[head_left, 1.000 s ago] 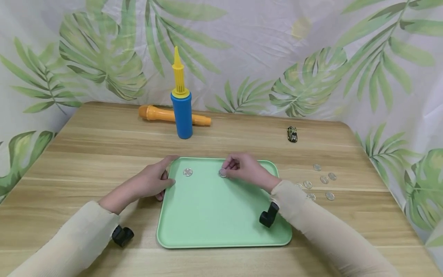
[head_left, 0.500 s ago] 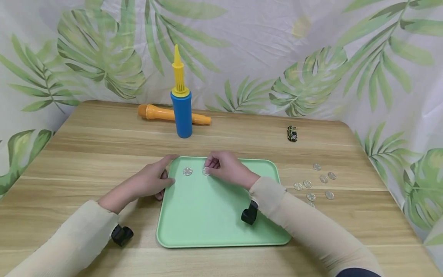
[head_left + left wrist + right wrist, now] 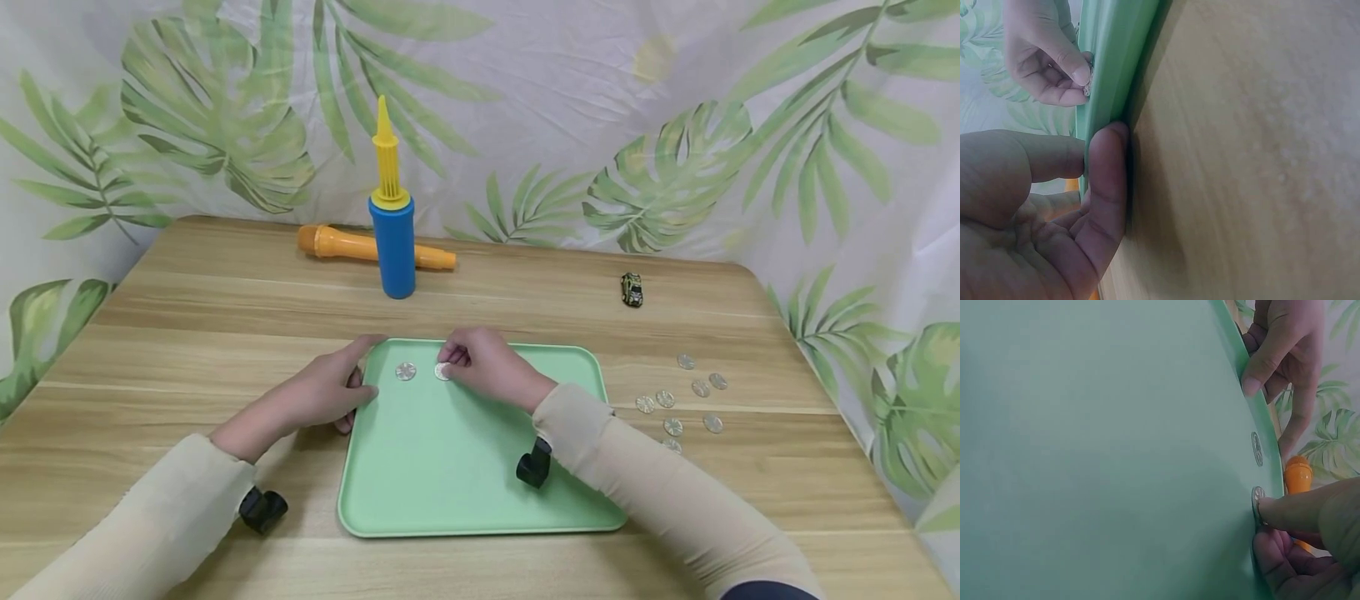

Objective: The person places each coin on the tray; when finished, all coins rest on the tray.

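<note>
A light green rectangular tray (image 3: 480,467) lies on the wooden table. My left hand (image 3: 327,386) holds its left rim near the far corner, thumb over the edge and other fingers against the outer side, as the left wrist view shows. With thumb and fingers, my right hand (image 3: 491,367) pinches a silver coin (image 3: 1257,492) over the far part of the tray. The coin's near side is hidden by the thumb. To its left, a second silver coin (image 3: 406,372) lies flat on the tray.
Several loose coins (image 3: 665,399) are scattered on the table right of the tray. Behind it stands a blue and yellow hand pump (image 3: 395,250), in front of an orange toy microphone (image 3: 341,244). A small toy car (image 3: 632,290) sits at the back right. A leaf-patterned curtain (image 3: 525,100) hangs behind.
My right hand has slid left over the tray with the coin, bringing it near the other coin, and has slowed in the last half second. The left hand stays at the rim.
</note>
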Tool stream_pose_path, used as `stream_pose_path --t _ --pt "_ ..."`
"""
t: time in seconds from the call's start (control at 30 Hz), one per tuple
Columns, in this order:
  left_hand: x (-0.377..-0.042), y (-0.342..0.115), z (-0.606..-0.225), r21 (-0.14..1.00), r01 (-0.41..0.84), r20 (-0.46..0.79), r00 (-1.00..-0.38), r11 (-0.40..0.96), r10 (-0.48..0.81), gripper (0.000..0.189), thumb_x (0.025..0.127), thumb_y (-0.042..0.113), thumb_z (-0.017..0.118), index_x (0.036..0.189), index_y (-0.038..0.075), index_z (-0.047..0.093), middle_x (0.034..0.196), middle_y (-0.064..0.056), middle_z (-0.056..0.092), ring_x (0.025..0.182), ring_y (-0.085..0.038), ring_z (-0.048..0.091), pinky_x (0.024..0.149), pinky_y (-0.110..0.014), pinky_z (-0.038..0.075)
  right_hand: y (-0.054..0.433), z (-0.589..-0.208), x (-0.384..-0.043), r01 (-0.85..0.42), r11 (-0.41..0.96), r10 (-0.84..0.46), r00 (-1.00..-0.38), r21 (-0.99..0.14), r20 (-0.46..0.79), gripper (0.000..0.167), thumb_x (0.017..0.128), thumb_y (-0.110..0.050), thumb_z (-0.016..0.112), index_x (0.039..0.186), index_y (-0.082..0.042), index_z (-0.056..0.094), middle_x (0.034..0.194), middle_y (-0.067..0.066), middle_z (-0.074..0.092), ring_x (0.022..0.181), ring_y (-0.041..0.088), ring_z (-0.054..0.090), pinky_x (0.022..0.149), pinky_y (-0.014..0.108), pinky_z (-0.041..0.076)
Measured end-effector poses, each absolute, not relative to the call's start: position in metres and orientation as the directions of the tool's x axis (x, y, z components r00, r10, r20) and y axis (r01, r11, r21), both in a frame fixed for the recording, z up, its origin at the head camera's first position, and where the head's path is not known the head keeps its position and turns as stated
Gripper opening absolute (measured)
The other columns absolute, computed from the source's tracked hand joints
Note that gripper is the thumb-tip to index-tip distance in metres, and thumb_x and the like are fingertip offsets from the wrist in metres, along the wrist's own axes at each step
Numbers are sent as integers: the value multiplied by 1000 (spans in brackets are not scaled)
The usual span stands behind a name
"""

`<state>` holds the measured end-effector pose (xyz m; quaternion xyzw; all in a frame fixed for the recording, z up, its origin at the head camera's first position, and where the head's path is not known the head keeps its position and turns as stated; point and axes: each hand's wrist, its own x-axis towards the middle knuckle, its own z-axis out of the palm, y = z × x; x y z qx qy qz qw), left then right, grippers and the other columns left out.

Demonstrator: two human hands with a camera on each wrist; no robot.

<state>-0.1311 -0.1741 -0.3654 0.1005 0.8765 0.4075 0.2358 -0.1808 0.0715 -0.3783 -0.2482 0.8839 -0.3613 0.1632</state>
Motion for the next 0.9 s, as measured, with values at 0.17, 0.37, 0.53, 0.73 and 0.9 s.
stream_pose_path --t 0.17,0.37,0.53,0.73,0.9 --pt "-132 -175 -366 761 -15 -330 -870 649 367 71 103 3 58 164 5 22 73 -9 55 55 -17 61 54 -31 57 70 -377 -180 -323 626 -556 -823 -709 -117 7 96 -2 72 103 -1 74 100 11 74 89 13 64 81 19 56" --pt "-131 -174 -367 758 -15 -331 -870 652 364 73 103 4 59 165 6 21 73 -9 56 56 -17 61 54 -31 58 71 -379 -180 -330 615 -559 -823 -716 -100 7 96 -1 72 102 0 74 100 11 75 88 12 64 80 18 56" --pt "-131 -174 -366 760 -18 -332 -870 649 365 73 103 3 58 165 5 20 73 -9 55 56 -17 61 55 -31 57 76 -380 -179 -349 602 -564 -822 -718 -73 7 100 -4 69 103 -2 75 100 9 75 87 12 63 78 18 54" --pt "-131 -173 -366 756 -23 -339 -869 654 360 73 103 4 58 165 6 20 74 -9 56 57 -18 61 56 -32 57 95 -373 -171 -344 618 -556 -827 -707 -83 12 103 -9 64 109 -4 74 104 7 73 92 14 62 85 24 55" --pt "-131 -173 -366 753 -25 -340 -870 657 356 73 103 4 58 165 6 19 74 -9 56 57 -18 61 56 -32 57 125 -366 -162 -343 625 -520 -853 -701 -47 15 103 -11 64 112 -3 74 107 8 75 99 17 67 91 31 59"
